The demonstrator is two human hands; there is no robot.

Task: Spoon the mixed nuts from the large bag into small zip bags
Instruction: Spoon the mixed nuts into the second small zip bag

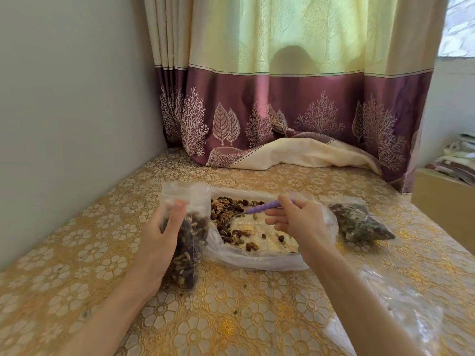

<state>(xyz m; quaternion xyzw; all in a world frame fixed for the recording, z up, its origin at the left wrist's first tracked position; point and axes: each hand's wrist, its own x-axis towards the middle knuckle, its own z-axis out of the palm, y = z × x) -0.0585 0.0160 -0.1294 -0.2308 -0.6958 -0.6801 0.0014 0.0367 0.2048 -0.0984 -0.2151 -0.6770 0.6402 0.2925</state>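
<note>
Head view: filled bag [359,222] right of large bag [257,260], left hand [164,235] gripping small bag [186,242], right hand [295,219] pinching spoon [259,208].

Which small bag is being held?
The small bag left of the large bag, gripped upright by the left hand. The other filled bag lies untouched on the right.
</note>
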